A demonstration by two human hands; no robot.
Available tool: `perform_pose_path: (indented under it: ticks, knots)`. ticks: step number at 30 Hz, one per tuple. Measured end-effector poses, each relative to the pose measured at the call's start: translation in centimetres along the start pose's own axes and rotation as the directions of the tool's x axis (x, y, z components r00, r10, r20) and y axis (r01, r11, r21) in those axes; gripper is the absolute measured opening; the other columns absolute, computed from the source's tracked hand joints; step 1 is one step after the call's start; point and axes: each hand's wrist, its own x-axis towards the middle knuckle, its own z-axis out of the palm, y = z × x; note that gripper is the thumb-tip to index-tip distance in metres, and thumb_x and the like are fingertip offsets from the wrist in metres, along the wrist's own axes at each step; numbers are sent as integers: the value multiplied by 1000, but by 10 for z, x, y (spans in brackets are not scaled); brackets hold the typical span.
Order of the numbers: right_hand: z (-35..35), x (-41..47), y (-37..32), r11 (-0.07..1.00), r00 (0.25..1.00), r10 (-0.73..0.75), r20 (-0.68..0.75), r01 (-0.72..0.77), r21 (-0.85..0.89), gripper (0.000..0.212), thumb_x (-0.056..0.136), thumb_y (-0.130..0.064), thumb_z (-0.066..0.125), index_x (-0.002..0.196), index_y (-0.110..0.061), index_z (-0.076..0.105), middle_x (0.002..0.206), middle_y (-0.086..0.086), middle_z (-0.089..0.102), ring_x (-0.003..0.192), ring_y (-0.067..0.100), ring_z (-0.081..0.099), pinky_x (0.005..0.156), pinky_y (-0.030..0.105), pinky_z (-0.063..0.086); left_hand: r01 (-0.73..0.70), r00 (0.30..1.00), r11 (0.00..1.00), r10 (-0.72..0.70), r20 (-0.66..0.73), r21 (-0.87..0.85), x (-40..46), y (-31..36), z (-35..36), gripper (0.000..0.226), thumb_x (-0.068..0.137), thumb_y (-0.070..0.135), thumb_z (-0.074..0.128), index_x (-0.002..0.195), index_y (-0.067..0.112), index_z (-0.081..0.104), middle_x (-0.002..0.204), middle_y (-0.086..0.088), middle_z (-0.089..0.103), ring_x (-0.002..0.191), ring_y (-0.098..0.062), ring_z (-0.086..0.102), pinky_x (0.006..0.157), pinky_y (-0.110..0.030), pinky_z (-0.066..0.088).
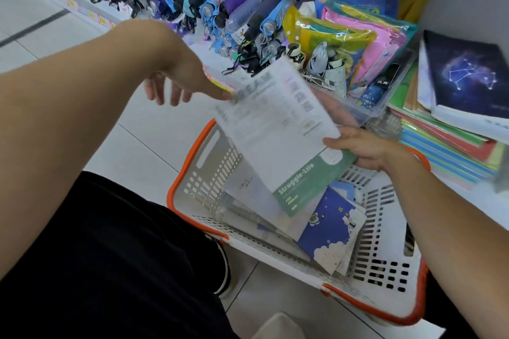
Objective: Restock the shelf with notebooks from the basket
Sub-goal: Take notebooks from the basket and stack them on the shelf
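Head view: right hand (366, 148) grips white notebook (278, 124) by its lower-right corner above basket (198, 162); long axis runs up-left; left hand (176, 82) spread, fingertips at far edge; shelf stack (446, 140) lies right.

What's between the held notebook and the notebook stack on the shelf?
Nothing visible. The right hand holds the white notebook above the basket; the gap to the stack at right looks open. The left hand touches its far corner.

The one head-worn view looked steeply down and forward from close range (tilted, wide-angle), taking in the basket (385, 270) on the floor and the low shelf (468, 209) beyond.
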Motion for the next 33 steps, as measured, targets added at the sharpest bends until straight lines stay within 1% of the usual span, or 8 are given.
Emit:
perform_pose_path:
  ticks: [6, 11, 13, 15, 17, 22, 29, 33]
  knots:
    - [42, 4, -34, 882, 964, -240, -116, 266, 389, 25, 86, -18, 61, 104, -19, 78, 108, 7, 76, 90, 19, 75, 73, 32, 63, -330, 928, 810, 373, -8, -485, 0, -11, 3, 93, 50, 92, 56, 113, 25, 69, 109, 4, 74, 102, -22, 71, 87, -41, 56]
    - [98, 30, -36, 851, 957, -287, 44, 234, 470, 26, 92, -26, 62, 115, -21, 72, 119, 10, 72, 101, 27, 72, 78, 42, 62, -504, 863, 613, 397, -314, -608, -5, 6, 2, 40, 86, 29, 70, 125, 25, 60, 115, 4, 72, 96, -17, 72, 75, -34, 61]
    - [106, 41, -16, 943, 983, -169, 78, 137, 304, 31, 96, -40, 58, 117, -18, 67, 115, 12, 71, 100, 30, 71, 79, 43, 60, -475, 878, 657, 306, -368, -585, -3, 7, -2, 37, 91, 11, 66, 126, 13, 57, 114, -2, 71, 93, -21, 72, 70, -33, 61]
    - [100, 49, 17, 975, 1000, 17, 10, -14, -223, 45, 95, -52, 57, 121, -16, 63, 114, 11, 67, 105, 30, 64, 86, 41, 55, -428, 887, 768, 254, -386, -476, -1, 6, -4, 29, 92, 10, 64, 119, 7, 54, 103, -4, 69, 85, -22, 70, 62, -32, 58]
    - [83, 52, 60, 650, 977, 132, -169, -214, -729, 74, 87, -55, 69, 143, -12, 48, 140, 12, 53, 129, 30, 50, 103, 41, 44, -360, 884, 853, 183, -431, -377, 1, 4, -5, 23, 93, 13, 64, 109, 8, 49, 91, -3, 63, 74, -22, 65, 54, -29, 52]
    - [74, 39, 126, 404, 916, 81, -392, -390, -828, 131, 62, -64, 85, 157, -12, 12, 163, 9, 17, 148, 31, 22, 110, 49, 40, -267, 903, 912, 124, -410, -312, 8, -15, -5, 30, 93, 16, 62, 120, 5, 52, 96, -9, 65, 80, -31, 68, 69, -43, 59]
    - [73, 50, 125, 306, 836, 109, -538, -543, -782, 93, 60, -59, 89, 127, -10, 47, 145, 14, 27, 140, 36, 19, 99, 47, 46, -260, 890, 927, 122, -440, -269, 15, -14, -4, 23, 94, 17, 61, 113, 14, 50, 85, 0, 62, 75, -25, 67, 70, -38, 54]
    - [58, 49, 124, 492, 905, 168, -390, -420, -762, 41, 87, -40, 75, 105, -5, 64, 123, 18, 63, 112, 33, 60, 79, 38, 50, -257, 881, 935, 121, -457, -247, 19, -13, -5, 19, 93, 17, 61, 107, 12, 49, 86, -1, 62, 74, -27, 67, 64, -36, 56]
